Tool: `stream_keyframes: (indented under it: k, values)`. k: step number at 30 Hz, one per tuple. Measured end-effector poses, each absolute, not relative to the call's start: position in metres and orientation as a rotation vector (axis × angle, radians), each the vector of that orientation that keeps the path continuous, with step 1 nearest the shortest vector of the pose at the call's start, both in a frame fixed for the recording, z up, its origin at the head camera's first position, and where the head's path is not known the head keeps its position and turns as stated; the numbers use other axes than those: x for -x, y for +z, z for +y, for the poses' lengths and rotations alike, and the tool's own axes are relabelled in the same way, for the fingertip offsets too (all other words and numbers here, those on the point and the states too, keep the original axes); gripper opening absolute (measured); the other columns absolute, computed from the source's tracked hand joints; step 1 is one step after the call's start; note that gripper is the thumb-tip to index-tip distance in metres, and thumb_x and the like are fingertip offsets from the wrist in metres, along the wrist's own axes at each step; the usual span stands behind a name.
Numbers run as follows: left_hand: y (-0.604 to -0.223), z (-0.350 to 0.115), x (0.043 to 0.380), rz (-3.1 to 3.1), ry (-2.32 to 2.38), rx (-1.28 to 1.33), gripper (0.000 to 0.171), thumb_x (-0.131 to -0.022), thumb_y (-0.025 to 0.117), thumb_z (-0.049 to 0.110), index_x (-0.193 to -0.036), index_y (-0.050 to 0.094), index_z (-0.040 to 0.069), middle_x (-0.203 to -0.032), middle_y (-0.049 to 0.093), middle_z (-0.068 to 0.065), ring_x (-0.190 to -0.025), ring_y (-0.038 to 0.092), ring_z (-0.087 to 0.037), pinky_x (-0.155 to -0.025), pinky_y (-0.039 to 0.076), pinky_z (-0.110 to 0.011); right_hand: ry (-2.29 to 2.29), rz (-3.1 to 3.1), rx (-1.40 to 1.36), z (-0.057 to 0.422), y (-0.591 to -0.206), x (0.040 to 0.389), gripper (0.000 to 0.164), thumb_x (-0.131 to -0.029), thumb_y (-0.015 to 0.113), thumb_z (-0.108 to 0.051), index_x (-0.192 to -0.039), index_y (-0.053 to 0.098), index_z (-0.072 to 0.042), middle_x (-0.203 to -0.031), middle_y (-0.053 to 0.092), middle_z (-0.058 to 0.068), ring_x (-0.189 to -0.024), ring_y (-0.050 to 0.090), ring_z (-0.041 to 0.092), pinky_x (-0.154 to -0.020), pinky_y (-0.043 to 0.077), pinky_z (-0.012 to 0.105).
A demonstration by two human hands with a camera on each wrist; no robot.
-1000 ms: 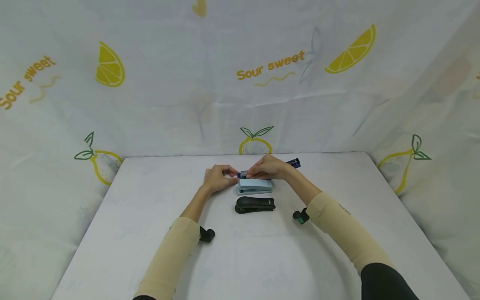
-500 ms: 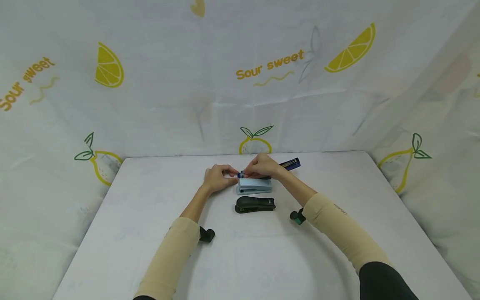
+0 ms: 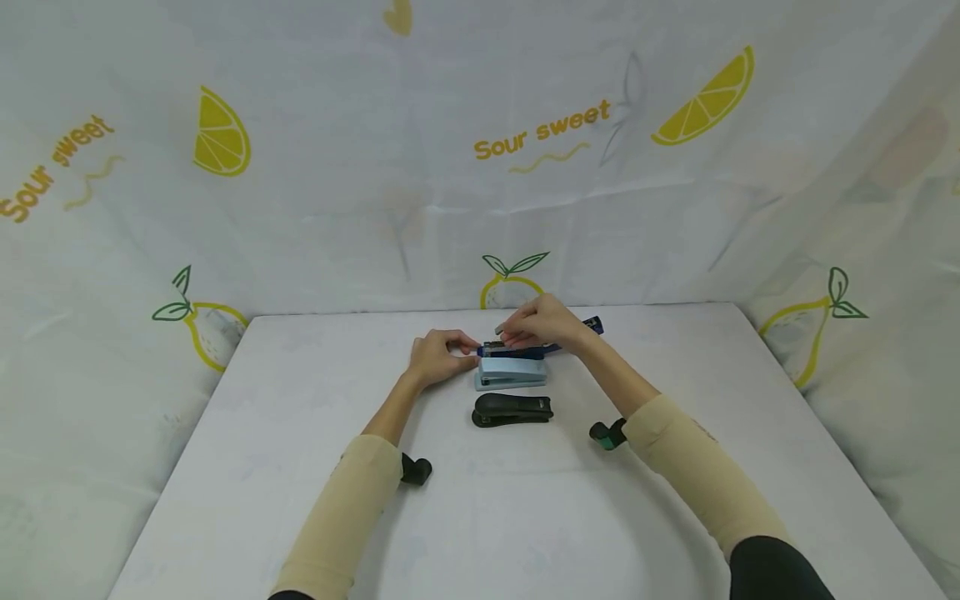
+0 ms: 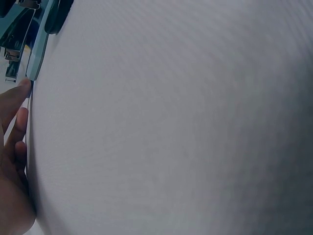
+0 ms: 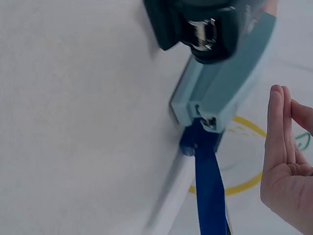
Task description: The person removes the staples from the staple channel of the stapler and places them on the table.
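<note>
A dark blue stapler (image 3: 517,353) lies at the back of the table, its top arm (image 5: 210,191) swung open and pointing away to the right. My left hand (image 3: 437,357) pinches the stapler's left end between thumb and forefinger. Just above its base, my right hand (image 3: 543,323) pinches a small grey piece (image 3: 498,330), which looks like a strip of staples. In the right wrist view that piece cannot be made out. Directly in front of the blue stapler stands a light blue stapler (image 3: 512,372), close to my left thumb.
Nearer to me is a black stapler (image 3: 512,409), parallel to the light blue one. A white sheet covers the table (image 3: 495,517). Behind it hangs a white curtain (image 3: 330,250) printed with lemons.
My right hand first moves slightly left over the blue stapler, then lifts up and to the right with the small grey piece showing at its fingertips. The left hand stays put.
</note>
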State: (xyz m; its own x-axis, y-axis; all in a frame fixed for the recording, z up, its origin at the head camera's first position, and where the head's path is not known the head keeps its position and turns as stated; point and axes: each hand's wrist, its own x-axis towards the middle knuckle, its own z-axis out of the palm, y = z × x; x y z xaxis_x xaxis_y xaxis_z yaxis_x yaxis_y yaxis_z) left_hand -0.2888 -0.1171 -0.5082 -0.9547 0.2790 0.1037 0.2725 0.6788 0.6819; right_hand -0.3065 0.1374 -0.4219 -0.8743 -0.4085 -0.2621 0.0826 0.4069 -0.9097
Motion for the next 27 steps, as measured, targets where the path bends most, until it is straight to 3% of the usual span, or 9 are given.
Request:
stream_keyframes:
  k: [4,9,20,27]
  values:
    - [-0.507,-0.116,0.288,2.868,1.200,-0.476,0.022,-0.090,0.084,0.032,-0.110,0.085,0.022,-0.091,0.076,0.002,-0.082,0.057,-0.011,-0.080,0.033,-0.031,-1.553,2.193,0.241,0.152,-0.412,0.303,0.030,-0.108,0.066,-0.014,-0.127,0.074,0.008,-0.116,0.082,0.022,-0.098,0.083,0.021,-0.102,0.060,0.049]
    - [-0.507,-0.116,0.286,2.876,1.225,-0.489,0.022,-0.088,0.083,0.031,-0.107,0.085,0.020,-0.086,0.073,0.006,-0.081,0.057,-0.011,-0.081,0.033,-0.033,-1.617,2.209,0.229,0.170,-0.401,0.297,0.033,-0.108,0.067,-0.015,-0.129,0.071,0.010,-0.110,0.083,0.014,-0.095,0.082,0.016,-0.105,0.058,0.052]
    - [-0.506,-0.118,0.285,2.866,1.195,-0.487,0.021,-0.090,0.083,0.032,-0.108,0.085,0.022,-0.090,0.076,0.003,-0.080,0.055,-0.008,-0.083,0.031,-0.032,-1.716,2.277,0.206,0.217,-0.384,0.277,0.043,-0.108,0.068,-0.019,-0.134,0.064,0.014,-0.102,0.084,0.002,-0.096,0.083,0.012,-0.093,0.064,0.033]
    - [-0.505,-0.118,0.285,2.856,1.205,-0.495,0.021,-0.089,0.084,0.032,-0.108,0.085,0.022,-0.090,0.076,0.002,-0.081,0.055,-0.009,-0.084,0.030,-0.033,-1.756,2.297,0.185,0.243,-0.382,0.266,0.039,-0.108,0.067,-0.017,-0.129,0.064,0.015,-0.098,0.083,-0.005,-0.099,0.083,0.015,-0.092,0.064,0.030]
